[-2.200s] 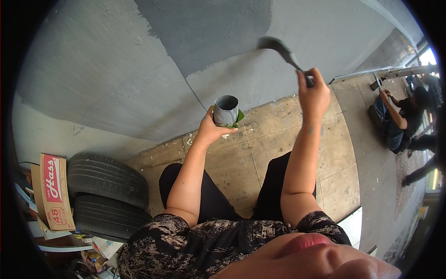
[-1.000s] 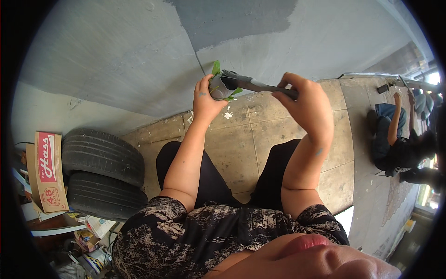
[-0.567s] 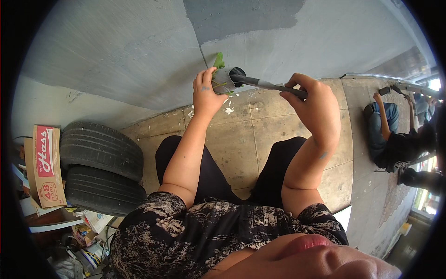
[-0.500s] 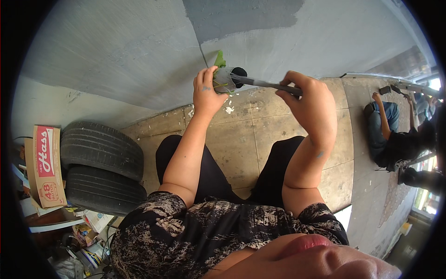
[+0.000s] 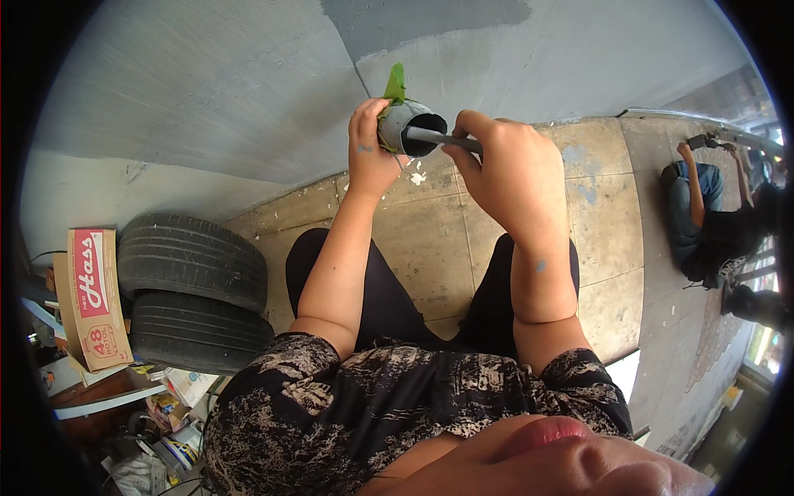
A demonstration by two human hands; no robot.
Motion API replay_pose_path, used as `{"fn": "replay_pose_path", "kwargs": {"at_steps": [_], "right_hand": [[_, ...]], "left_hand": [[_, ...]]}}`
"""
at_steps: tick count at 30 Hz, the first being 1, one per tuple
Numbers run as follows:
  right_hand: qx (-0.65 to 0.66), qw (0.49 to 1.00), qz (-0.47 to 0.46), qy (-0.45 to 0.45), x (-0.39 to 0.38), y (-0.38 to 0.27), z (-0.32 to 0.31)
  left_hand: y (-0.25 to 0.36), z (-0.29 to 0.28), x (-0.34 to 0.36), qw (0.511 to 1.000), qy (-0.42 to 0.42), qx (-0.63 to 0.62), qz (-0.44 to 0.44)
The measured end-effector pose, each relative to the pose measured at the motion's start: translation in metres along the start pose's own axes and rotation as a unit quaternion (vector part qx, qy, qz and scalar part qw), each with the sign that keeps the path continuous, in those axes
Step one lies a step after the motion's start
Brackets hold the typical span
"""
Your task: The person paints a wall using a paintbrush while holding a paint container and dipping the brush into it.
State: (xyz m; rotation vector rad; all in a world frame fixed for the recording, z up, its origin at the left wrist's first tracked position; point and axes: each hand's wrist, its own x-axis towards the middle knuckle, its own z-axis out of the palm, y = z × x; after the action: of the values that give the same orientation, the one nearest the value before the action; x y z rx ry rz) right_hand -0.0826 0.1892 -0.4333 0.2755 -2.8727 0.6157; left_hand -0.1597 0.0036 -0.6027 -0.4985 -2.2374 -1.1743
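Note:
My left hand [image 5: 374, 153] is closed round the side of a small grey cup [image 5: 395, 126] with a dark inside, held near the wall. A green leaf [image 5: 396, 83] sticks up from the cup's far side, and more green shows by my left fingers. In my right hand [image 5: 514, 161] is a slim paintbrush [image 5: 436, 138] with a dark handle, pinched between thumb and fingers. Its light grey end lies at the cup's mouth, which is tipped to the right toward my right hand. Smears of grey-blue paint mark my left hand and right forearm.
In front stands a grey wall [image 5: 248, 99] with a darker painted patch. To the left are two stacked tyres [image 5: 194, 256], a cardboard box [image 5: 101, 306] and clutter. White flakes [image 5: 418, 178] lie on the tiled floor [image 5: 413, 223]. Another person [image 5: 703, 207] sits far right.
My right hand has moved left, bringing the paintbrush closer to the cup. The cup's dark mouth now faces me more. The other person's arms have shifted slightly.

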Motion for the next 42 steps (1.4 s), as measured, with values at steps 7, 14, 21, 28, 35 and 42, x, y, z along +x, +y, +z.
{"fn": "replay_pose_path", "kwargs": {"at_steps": [7,14,21,28,35,42], "right_hand": [[0.050,0.992,0.112,-0.023,0.011,0.007,0.009],[0.051,0.988,0.144,-0.029,0.016,0.017,0.021],[0.087,0.995,0.035,0.021,0.016,0.012,0.009],[0.333,0.938,0.086,0.050,0.026,0.015,0.020],[0.256,0.953,-0.096,0.131,0.033,0.023,0.027],[0.239,0.955,-0.132,0.118,0.034,0.033,0.019]], "left_hand": [[0.000,-0.003,-0.002,0.996,0.027,0.082,0.015],[0.001,0.002,-0.006,0.987,0.048,0.149,0.040],[-0.009,-0.003,-0.001,0.996,0.024,0.050,-0.068],[-0.008,0.000,0.002,0.985,0.013,-0.030,-0.167],[-0.010,0.002,0.001,0.986,-0.061,-0.016,-0.155],[-0.014,0.005,-0.002,0.962,-0.109,-0.094,-0.231]]}}
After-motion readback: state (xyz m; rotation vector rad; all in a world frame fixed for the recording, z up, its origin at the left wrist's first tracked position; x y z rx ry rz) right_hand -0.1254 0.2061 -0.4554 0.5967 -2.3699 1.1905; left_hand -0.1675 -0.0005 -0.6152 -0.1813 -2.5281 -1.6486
